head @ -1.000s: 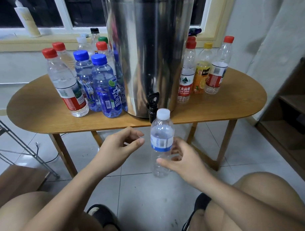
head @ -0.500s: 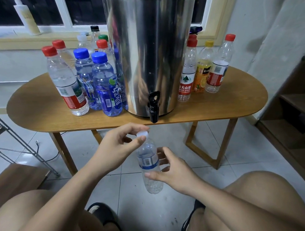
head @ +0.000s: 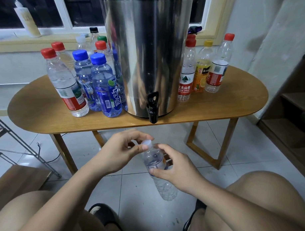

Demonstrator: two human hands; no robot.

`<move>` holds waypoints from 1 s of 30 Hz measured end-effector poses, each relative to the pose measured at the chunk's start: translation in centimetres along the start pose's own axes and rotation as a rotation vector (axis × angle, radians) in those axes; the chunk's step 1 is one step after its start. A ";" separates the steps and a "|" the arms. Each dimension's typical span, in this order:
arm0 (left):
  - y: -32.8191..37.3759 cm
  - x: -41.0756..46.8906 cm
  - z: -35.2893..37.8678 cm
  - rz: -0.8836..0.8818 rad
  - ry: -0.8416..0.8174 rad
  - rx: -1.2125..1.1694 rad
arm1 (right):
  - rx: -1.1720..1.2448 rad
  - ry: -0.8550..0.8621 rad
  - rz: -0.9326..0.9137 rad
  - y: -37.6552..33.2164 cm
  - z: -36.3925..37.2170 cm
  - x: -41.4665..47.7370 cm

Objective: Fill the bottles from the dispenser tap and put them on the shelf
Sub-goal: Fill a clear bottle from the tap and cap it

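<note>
A tall steel dispenser (head: 149,51) stands on the oval wooden table (head: 44,119), its black tap (head: 153,107) hanging over the front edge. Below the tap, over the floor, my right hand (head: 174,170) grips a small clear bottle (head: 159,174) round its blue-and-white label; the bottle tilts with its neck to the upper left. My left hand (head: 120,151) pinches the bottle's white cap (head: 147,143) between thumb and fingers. The cap sits on the neck.
Several capped bottles stand left of the dispenser (head: 104,87) and three more on its right (head: 202,68). A wooden shelf unit (head: 293,110) is at the far right. A metal rack (head: 19,147) stands at the left. My knees and sandals frame the tiled floor.
The bottle has dropped from just under the tap toward my lap and tilted. My left hand closed in and took hold of the white cap.
</note>
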State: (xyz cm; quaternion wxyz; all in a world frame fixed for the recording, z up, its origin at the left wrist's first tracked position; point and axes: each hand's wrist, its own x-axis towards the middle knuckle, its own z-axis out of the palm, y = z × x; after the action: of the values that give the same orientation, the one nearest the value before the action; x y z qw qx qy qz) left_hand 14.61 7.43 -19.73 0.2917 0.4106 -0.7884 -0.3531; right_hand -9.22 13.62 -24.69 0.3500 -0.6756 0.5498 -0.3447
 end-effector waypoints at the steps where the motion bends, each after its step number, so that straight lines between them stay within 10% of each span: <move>1: -0.1 0.1 0.1 0.002 0.014 0.026 | -0.023 0.006 0.001 0.0 0.1 0.0; 9: -0.9 0.7 1.1 -0.020 0.178 0.257 | -0.176 0.047 -0.042 0.6 0.2 0.3; 20: -0.4 0.2 -0.7 0.034 -0.094 0.020 | -0.147 0.048 -0.028 0.7 0.1 0.6; 30: -0.6 1.5 -0.6 0.020 0.165 0.094 | -0.145 0.031 -0.007 0.8 0.6 1.0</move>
State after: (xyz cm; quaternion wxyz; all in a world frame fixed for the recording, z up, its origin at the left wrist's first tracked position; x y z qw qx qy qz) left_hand 14.57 5.69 -19.65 0.3396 0.4439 -0.7814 -0.2776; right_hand -8.92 12.54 -25.60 0.2903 -0.6957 0.5764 -0.3155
